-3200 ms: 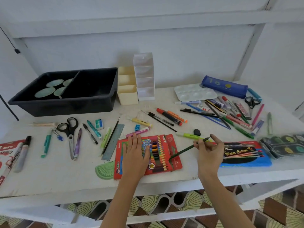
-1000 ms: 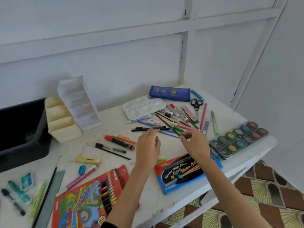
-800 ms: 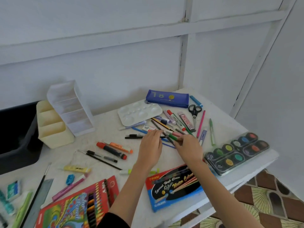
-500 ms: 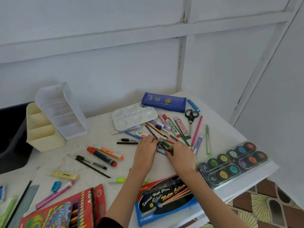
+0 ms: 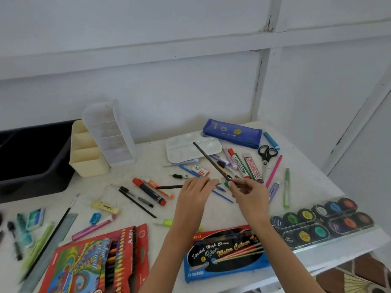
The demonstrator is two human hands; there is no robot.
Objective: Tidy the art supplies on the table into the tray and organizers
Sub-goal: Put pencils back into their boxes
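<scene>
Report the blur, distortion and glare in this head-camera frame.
Head view: the wide-angle lens bends the wall beams; left-edge pens are smeared, while the dark pencil in the right hand and the watercolour box print are crisp; hazy sheen on the paint set lid; light even, shadows faint.

Organizers [image 5: 88,168] right of tray [image 5: 31,180], perhaps touching.

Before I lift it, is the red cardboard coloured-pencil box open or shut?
Open: the red cardboard coloured-pencil box has its flap folded back, exposing its row of pencils.
</scene>
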